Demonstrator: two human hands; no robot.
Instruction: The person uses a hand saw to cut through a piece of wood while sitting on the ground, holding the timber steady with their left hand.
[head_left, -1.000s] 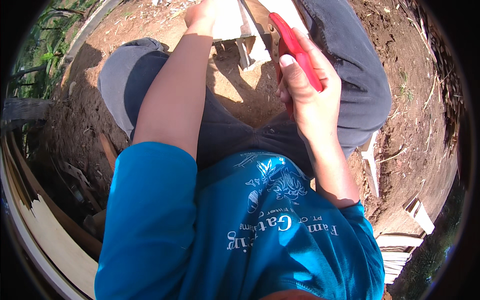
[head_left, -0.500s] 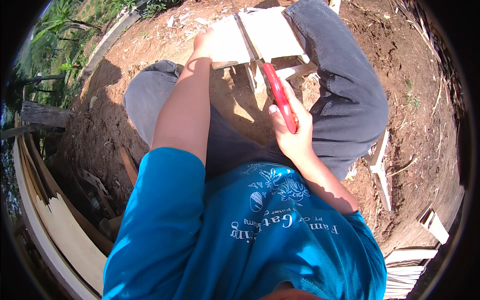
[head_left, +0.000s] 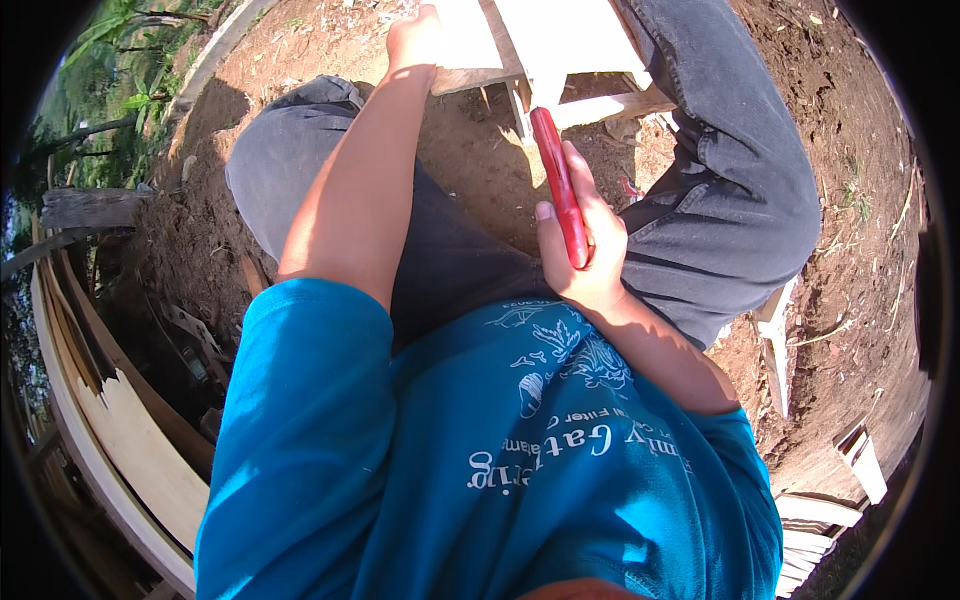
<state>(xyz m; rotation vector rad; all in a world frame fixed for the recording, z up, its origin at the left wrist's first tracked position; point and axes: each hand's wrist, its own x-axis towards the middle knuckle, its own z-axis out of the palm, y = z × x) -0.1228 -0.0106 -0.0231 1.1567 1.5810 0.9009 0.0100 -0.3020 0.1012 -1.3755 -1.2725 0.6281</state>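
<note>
Closest in, a blue shirt (head_left: pixel 470 420) with white print fills the lower middle. Past it, the right hand (head_left: pixel 602 240) is closed around a red-handled tool (head_left: pixel 558 180), its thumb on the left side of the grip and its fingers on the right. The handle points away from the body and leans a little left; its far tip lies against the near edge of a pale board (head_left: pixel 570 40), as seen from above, though whether they touch is unclear. The tool's blade cannot be made out against the glare. Dark trousers (head_left: pixel 720 190) spread to both sides, the knees bent. Pale wooden supports (head_left: pixel 615 108) show just under the board, which is bright with sun and crossed by a brownish strip. The left hand (head_left: pixel 412 42) is at the board's left end, the arm stretched out; its fingers run near the upper rim, so how firmly they grip cannot be told. Brown soil (head_left: pixel 870 150) lies around, and green plants (head_left: pixel 125 60) stand far off at upper left.
</note>
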